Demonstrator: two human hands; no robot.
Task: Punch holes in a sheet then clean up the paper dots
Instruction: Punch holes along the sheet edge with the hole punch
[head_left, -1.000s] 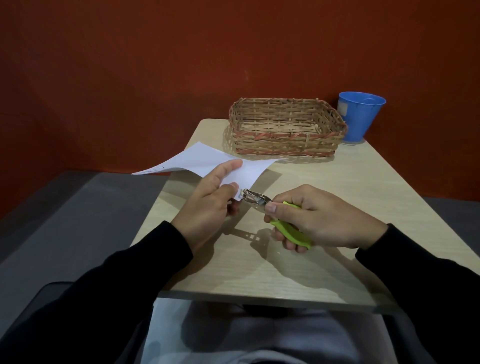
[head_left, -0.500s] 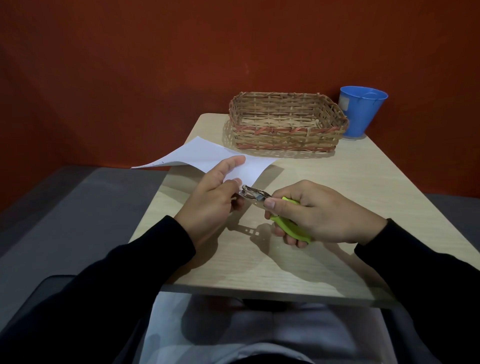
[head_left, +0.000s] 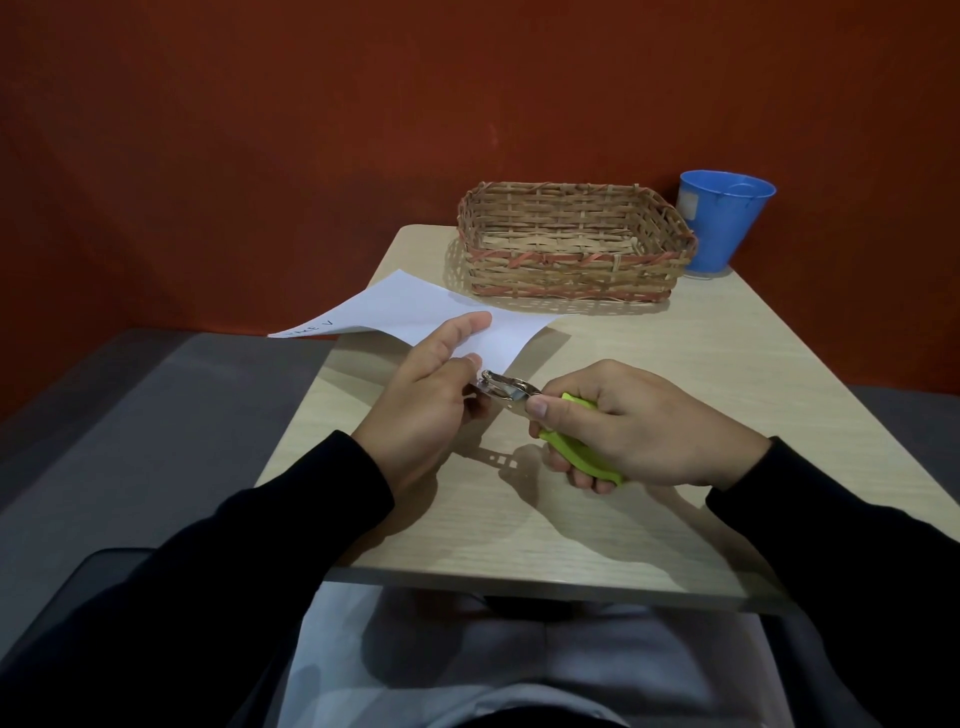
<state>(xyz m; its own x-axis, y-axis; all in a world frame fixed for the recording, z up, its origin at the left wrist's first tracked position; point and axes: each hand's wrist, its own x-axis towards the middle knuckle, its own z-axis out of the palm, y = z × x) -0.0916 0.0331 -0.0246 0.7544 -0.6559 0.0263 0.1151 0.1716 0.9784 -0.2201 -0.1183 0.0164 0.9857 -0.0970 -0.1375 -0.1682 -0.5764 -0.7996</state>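
A white sheet of paper (head_left: 415, 317) is held above the left side of the wooden table (head_left: 675, 374), pinched at its near corner by my left hand (head_left: 431, 395). My right hand (head_left: 634, 426) grips a hand punch with green handles (head_left: 576, 447); its metal jaws (head_left: 501, 387) sit at the paper's near corner, right beside my left fingers. The corner itself is hidden between my fingers and the jaws. No loose paper dots show on the table.
A woven basket (head_left: 571, 260) stands at the table's far end, with a blue plastic cup (head_left: 722, 223) to its right. A red wall rises behind. The table's left edge drops to a grey floor. My lap lies under the near edge.
The punch jaws have slid slightly left, closer to my left fingers at the paper's corner. Both hands otherwise keep their hold; the view shifted a little.
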